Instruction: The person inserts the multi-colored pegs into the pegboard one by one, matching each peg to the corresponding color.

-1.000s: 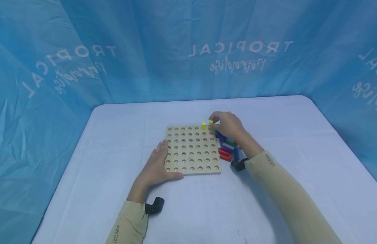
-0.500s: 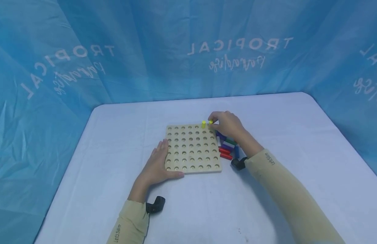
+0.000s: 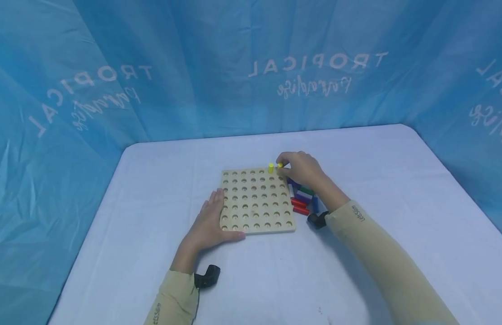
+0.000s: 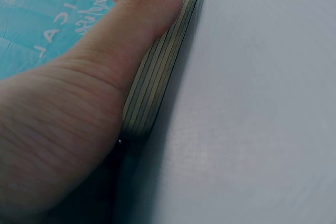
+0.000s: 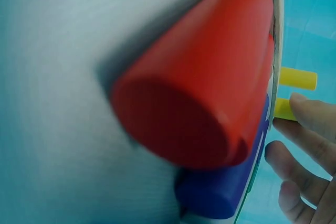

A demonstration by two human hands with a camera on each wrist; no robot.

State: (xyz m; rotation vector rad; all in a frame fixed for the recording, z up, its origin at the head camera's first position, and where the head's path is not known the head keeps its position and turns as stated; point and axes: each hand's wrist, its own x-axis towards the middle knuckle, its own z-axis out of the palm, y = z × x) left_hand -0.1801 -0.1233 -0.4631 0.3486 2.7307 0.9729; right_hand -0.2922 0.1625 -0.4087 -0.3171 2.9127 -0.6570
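A square wooden pegboard (image 3: 259, 201) with rows of round holes lies on the table. My left hand (image 3: 207, 224) braces its near left corner, straight fingers along the left side and thumb against the near edge; the left wrist view shows that thumb (image 4: 157, 9) on the board's layered edge. At the far right corner my right hand (image 3: 301, 169) pinches a yellow peg (image 5: 284, 109) between thumb and index finger, upright at the corner hole. Another yellow peg (image 3: 271, 168) stands in the hole to its left.
Against the board's right side lies a loose pile of pegs: red pegs (image 3: 301, 211), a blue peg (image 3: 314, 204), a green peg (image 3: 307, 190), plus purple and white ones, partly under my right hand. A blue printed curtain (image 3: 218, 67) hangs behind the white-covered table (image 3: 174, 162).
The right hand has lowered its yellow peg a little, into the far right corner hole that showed beneath it before. The left hand stays at the board's corner.
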